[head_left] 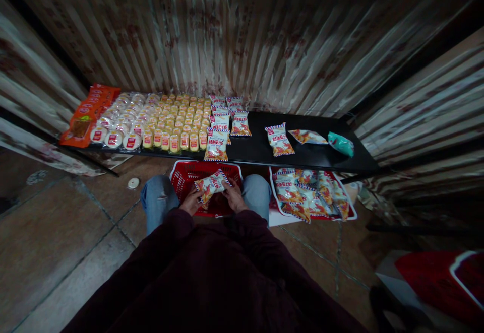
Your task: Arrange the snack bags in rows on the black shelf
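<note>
Between my knees, both hands hold a white-and-orange snack bag [212, 186] with striped ends. My left hand [191, 201] grips its lower left side, and my right hand [234, 197] has its right end. Beneath the bag stands a red plastic basket [183, 171] with slotted walls; my hands hide part of its inside. Matching snack bags [217, 145] lie in overlapping rows on the black shelf [257, 146] ahead. To my right, a second red basket [351, 206] is heaped with more of these bags.
Wrapped yellow cakes [174, 141] and round white cakes [112, 139] fill the shelf's left, beside an orange packet [88, 116]. Farther right lie another snack bag [279, 139], a tilted one [308, 136] and a green packet [341, 144]. One round cake [133, 183] rests on the floor.
</note>
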The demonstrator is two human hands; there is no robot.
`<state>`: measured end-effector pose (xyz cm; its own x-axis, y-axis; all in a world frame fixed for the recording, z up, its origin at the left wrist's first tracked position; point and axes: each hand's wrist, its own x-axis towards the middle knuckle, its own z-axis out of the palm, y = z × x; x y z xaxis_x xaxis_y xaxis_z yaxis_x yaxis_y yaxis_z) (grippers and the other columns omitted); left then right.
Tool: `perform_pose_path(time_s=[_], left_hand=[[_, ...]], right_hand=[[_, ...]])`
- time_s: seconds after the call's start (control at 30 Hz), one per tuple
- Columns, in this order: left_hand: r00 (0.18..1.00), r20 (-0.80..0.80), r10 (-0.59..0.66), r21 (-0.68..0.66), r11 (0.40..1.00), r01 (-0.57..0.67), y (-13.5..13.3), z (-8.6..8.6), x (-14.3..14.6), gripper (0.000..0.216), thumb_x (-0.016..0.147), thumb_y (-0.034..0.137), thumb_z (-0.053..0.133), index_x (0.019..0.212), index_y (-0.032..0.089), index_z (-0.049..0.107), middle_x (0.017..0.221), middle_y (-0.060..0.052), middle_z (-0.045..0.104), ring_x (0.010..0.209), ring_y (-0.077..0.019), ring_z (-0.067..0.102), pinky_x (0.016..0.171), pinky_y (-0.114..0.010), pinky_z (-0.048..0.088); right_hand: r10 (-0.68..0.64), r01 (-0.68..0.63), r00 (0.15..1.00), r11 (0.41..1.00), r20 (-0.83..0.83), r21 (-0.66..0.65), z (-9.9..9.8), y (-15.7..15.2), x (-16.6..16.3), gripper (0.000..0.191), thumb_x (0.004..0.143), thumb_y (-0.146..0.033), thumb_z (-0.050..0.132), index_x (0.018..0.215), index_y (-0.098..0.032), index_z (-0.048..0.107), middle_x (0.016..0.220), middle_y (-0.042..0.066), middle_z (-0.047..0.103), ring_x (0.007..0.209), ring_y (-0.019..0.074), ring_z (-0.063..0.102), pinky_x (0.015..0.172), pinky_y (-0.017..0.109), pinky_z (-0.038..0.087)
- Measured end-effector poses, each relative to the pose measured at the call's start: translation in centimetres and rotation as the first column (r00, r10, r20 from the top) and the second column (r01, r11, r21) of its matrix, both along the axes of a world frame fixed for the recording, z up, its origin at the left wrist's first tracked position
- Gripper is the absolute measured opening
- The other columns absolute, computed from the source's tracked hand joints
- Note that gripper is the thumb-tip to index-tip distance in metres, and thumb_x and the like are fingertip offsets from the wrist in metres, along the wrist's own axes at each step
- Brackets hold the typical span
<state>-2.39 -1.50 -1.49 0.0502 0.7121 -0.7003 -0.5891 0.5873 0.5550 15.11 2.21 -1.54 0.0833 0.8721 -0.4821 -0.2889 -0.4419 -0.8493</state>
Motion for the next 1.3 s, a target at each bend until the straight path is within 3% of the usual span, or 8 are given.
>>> perform_pose_path(time_s=[0.2, 0.37, 0.57, 0.7, 0.87, 1.07, 1.3], left_hand=[[0.996, 0.033, 0.081, -0.031, 0.996, -0.08, 0.4, 1.0, -0.3, 0.028, 0.085, 0.038, 0.063, 0.101, 0.016, 0.066, 0.096, -0.01, 0.071, 0.091, -0.0208, 0.068, 0.078, -0.031, 0.055], [0.998, 0.039, 0.041, -0.014, 0.999, -0.041, 0.2, 1.5, -0.3, 0.025, 0.081, 0.028, 0.067, 0.103, 0.016, 0.065, 0.092, -0.008, 0.071, 0.084, -0.0195, 0.068, 0.073, -0.029, 0.054], [0.988, 0.096, -0.118, 0.106, 0.988, 0.108, -0.3, 0.4, -0.5, 0.04, 0.069, 0.012, 0.069, 0.108, 0.017, 0.062, 0.088, -0.005, 0.07, 0.076, -0.017, 0.067, 0.066, -0.028, 0.055], [0.995, 0.048, -0.092, 0.112, 0.99, 0.086, -0.3, -0.2, -0.5, 0.047, 0.066, 0.009, 0.069, 0.112, 0.018, 0.06, 0.088, -0.005, 0.07, 0.075, -0.0168, 0.067, 0.064, -0.027, 0.054], [0.996, 0.044, -0.081, 0.13, 0.989, 0.075, -0.4, -0.2, -0.4, 0.046, 0.064, 0.008, 0.07, 0.108, 0.018, 0.06, 0.088, -0.005, 0.07, 0.078, -0.0178, 0.068, 0.066, -0.028, 0.055], [0.999, 0.004, -0.054, 0.157, 0.986, 0.053, -0.5, 0.0, -0.1, 0.037, 0.064, 0.022, 0.077, 0.099, 0.018, 0.063, 0.087, -0.004, 0.071, 0.073, -0.0163, 0.067, 0.059, -0.025, 0.053], [0.99, -0.141, -0.03, 0.216, 0.975, 0.06, -0.5, -0.7, 0.5, 0.046, 0.056, 0.047, 0.083, 0.086, 0.016, 0.065, 0.084, -0.005, 0.07, 0.08, -0.0189, 0.067, 0.075, -0.03, 0.053]], right_hand=[[-0.022, 0.021, 1.0, 0.999, -0.019, -0.041, 0.3, 0.0, 0.0, 0.063, 0.059, -0.039, 0.076, 0.116, -0.026, 0.053, 0.093, 0.002, 0.069, 0.078, 0.0178, 0.065, 0.064, 0.027, 0.049], [-0.017, 0.016, 1.0, 0.998, -0.016, -0.067, 0.7, 0.0, 0.2, 0.065, 0.062, -0.033, 0.074, 0.122, -0.027, 0.052, 0.092, 0.001, 0.071, 0.075, 0.0177, 0.066, 0.06, 0.026, 0.048], [-0.066, 0.065, 0.991, 0.998, -0.119, -0.006, 1.4, -0.4, 0.0, 0.059, 0.058, -0.037, 0.08, 0.111, -0.027, 0.058, 0.095, 0.0, 0.073, 0.088, 0.02, 0.068, 0.077, 0.031, 0.053], [0.065, -0.068, 0.978, 0.998, -0.198, -0.009, 1.7, -1.2, -0.7, 0.042, 0.058, -0.043, 0.081, 0.09, -0.023, 0.063, 0.089, 0.003, 0.074, 0.091, 0.0233, 0.069, 0.082, 0.035, 0.053], [0.219, -0.207, 0.947, 0.975, -0.235, 0.077, 1.8, -1.8, -1.3, 0.05, 0.053, -0.038, 0.085, 0.095, -0.022, 0.063, 0.087, 0.001, 0.075, 0.088, 0.023, 0.07, 0.084, 0.036, 0.053], [0.261, -0.249, 0.94, 0.965, -0.219, 0.082, 2.0, -2.2, -1.3, 0.056, 0.051, -0.037, 0.086, 0.098, -0.022, 0.06, 0.087, 0.001, 0.075, 0.085, 0.024, 0.071, 0.081, 0.038, 0.055], [0.307, -0.301, 0.94, 0.952, -0.148, 0.06, 1.8, -2.4, -1.0, 0.058, 0.052, -0.038, 0.085, 0.102, -0.021, 0.06, 0.087, 0.002, 0.075, 0.079, 0.0239, 0.071, 0.076, 0.037, 0.056]])
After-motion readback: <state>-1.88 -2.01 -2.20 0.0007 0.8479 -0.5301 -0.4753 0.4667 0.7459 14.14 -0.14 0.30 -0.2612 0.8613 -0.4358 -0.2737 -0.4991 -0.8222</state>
